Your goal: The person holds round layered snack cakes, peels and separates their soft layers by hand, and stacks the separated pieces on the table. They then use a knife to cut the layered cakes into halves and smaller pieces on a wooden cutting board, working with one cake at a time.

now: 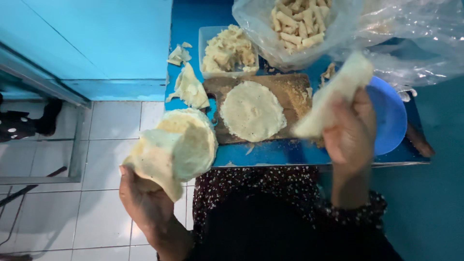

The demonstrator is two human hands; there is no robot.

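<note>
My left hand [142, 198] holds up a stack of thin round pale wrappers [181, 145] from below, past the left edge of the blue table [270, 153]. My right hand [350, 133] is shut on a single wrapper [333, 94], folded and blurred, lifted above the table's right side. One round wrapper [252, 110] lies flat on a wooden cutting board [290, 89] between my hands.
A clear tub of pale filling [227, 50] stands behind the board. A plastic bag of rolled sticks [297, 24] sits at the back. A blue plate [389, 116] is at the right. Torn wrapper scraps [189, 89] lie at the left. White tiled floor lies left.
</note>
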